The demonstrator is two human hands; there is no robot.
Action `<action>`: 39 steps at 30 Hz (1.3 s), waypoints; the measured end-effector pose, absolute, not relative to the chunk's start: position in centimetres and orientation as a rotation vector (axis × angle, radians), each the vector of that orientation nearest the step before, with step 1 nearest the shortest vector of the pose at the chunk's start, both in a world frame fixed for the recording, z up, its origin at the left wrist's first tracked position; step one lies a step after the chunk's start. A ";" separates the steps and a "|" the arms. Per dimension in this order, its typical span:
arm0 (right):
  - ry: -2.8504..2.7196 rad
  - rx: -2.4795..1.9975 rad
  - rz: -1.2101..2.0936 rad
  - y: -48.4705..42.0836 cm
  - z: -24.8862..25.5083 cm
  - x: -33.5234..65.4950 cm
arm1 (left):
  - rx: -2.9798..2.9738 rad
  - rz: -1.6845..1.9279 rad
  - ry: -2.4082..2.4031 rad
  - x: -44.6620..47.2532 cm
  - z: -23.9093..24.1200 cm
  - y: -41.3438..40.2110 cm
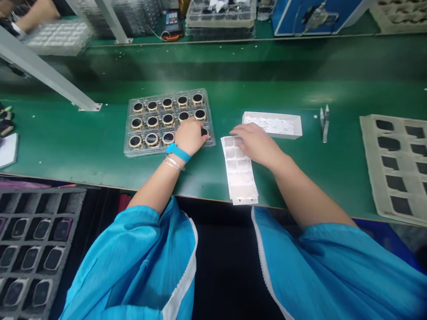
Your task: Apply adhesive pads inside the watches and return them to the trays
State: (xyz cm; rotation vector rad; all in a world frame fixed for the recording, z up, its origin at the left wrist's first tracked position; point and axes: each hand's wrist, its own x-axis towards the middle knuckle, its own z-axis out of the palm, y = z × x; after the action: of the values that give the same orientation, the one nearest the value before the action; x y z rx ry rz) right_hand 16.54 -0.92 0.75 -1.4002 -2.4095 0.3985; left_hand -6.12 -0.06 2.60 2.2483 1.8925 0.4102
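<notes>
A clear plastic tray (168, 94) lies on the green bench, holding several round black-faced discs with gold rims (167, 103) in rows. My left hand (190, 137) is over the tray's lower right corner, its fingers curled down among the discs and hiding some of them. My right hand (256, 143) rests flat, its fingertips on the top end of a white strip of sheets with square cells (239, 171). Just beyond those fingers is a shallow white box (271, 124). A blue band and thin bangles circle my left wrist.
Steel tweezers (324, 124) lie right of the box. A grey foam tray (368, 151) with dark pockets sits at the bench's right. Below the bench edge at left, a dark tray (75, 209) holds several devices. A metal post (43, 71) stands at left; a co-worker's arm (33, 15) is beyond.
</notes>
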 end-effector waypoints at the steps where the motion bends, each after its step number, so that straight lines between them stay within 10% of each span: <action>1: -2.359 -1.386 0.349 -1.3 0.8 16.6 | 2.267 0.313 1.921 -5.7 2.7 0.7; 10: -2.135 -1.587 0.684 -3.0 0.5 16.3 | 2.289 -0.097 1.859 -5.1 5.2 2.8; 24: -2.167 -1.565 0.575 -3.7 -0.8 15.8 | 1.592 1.078 1.525 -7.0 1.4 1.3; 39: -2.182 -1.513 0.584 -3.7 -1.2 16.1 | 0.848 0.923 0.969 -4.4 2.1 -1.2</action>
State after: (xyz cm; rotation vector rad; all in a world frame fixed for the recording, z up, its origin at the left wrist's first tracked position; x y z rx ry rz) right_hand 16.08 -3.71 -1.17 -1.5131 -2.1818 0.5837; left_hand -4.43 -1.20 2.10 0.8484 0.9692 0.9233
